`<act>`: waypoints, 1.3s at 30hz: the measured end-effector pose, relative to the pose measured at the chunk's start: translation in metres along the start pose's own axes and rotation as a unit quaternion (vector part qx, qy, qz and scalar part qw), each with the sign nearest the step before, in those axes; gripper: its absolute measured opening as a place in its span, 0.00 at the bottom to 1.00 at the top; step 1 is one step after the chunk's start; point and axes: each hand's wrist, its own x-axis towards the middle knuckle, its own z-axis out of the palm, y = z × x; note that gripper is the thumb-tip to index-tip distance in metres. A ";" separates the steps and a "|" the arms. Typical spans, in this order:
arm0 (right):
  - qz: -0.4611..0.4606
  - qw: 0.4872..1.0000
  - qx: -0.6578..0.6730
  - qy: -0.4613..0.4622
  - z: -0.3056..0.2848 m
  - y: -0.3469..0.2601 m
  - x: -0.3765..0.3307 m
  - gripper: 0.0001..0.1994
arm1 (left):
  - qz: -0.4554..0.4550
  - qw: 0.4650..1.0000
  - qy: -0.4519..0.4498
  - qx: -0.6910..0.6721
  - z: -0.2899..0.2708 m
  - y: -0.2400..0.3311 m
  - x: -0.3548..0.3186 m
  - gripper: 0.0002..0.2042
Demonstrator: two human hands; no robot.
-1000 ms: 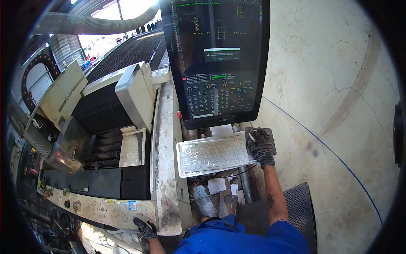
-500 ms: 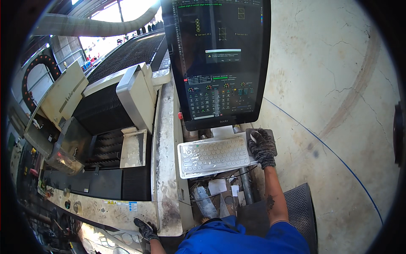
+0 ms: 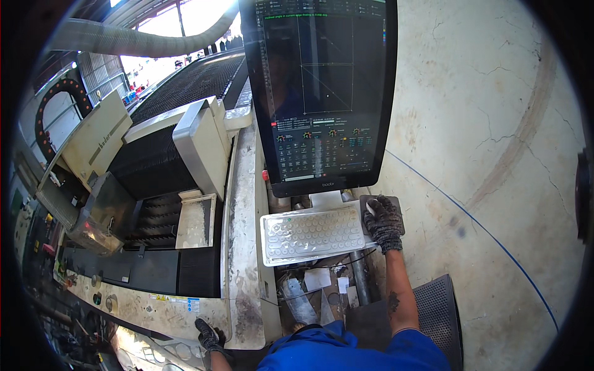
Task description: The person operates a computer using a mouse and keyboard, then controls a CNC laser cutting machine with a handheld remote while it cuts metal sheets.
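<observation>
- Mouse (image 3: 370,210): lies directly beneath the right hand (image 3: 383,224), mostly covered, with only a pale sliver in view at the glove's upper left side.
- Right hand: rests palm-down in a dark knitted glove, clasped over the mouse with bent fingers, touching it rather than hovering above. Cannot tell how firm the hold is.
- Long axis of the mouse: cannot tell for certain under the glove; seems, as a judgement, to run roughly along the right forearm (image 3: 402,294), away from the body.
- Dark mouse pad (image 3: 399,211): sits under mouse and glove, just right of the white keyboard (image 3: 312,235).
- Screen (image 3: 328,80): stands upright beyond the keyboard, ahead and slightly left of the right hand, with line drawings in its upper part and small icons below.
- Left hand (image 3: 211,337): rests at the near rim of the pale machine bed (image 3: 244,309), also gloved, well apart from the mouse. Cannot tell whether bent around the edge or just laid on it.
- Nearer hand to the mouse: clearly the right, already in contact.
</observation>
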 end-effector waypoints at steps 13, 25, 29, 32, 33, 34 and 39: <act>0.003 1.000 0.005 0.026 0.001 0.003 -0.002 0.20 | 0.098 0.961 -0.108 0.234 -0.005 -0.023 0.073 0.18; -0.024 0.999 0.003 0.029 0.004 -0.003 0.003 0.21 | 0.364 0.280 -0.227 0.859 -0.007 0.001 0.122 0.31; 0.014 1.000 0.008 0.024 -0.002 0.010 -0.006 0.21 | 0.228 0.553 -0.227 0.769 0.039 0.059 -0.044 0.41; 0.005 0.999 0.021 0.029 -0.005 0.000 -0.004 0.20 | 0.053 0.813 -0.209 0.541 0.033 0.060 -0.038 0.49; 0.000 0.999 0.030 0.034 -0.004 -0.004 -0.002 0.20 | 0.075 0.781 -0.208 0.584 0.030 0.052 -0.011 0.50; -0.003 0.999 0.031 0.034 -0.003 -0.007 0.000 0.20 | 0.096 0.747 -0.205 0.625 0.026 0.045 0.015 0.52; 0.008 0.999 0.024 0.040 -0.002 -0.002 -0.003 0.20 | 0.109 0.700 -0.198 0.677 0.032 0.050 0.003 0.54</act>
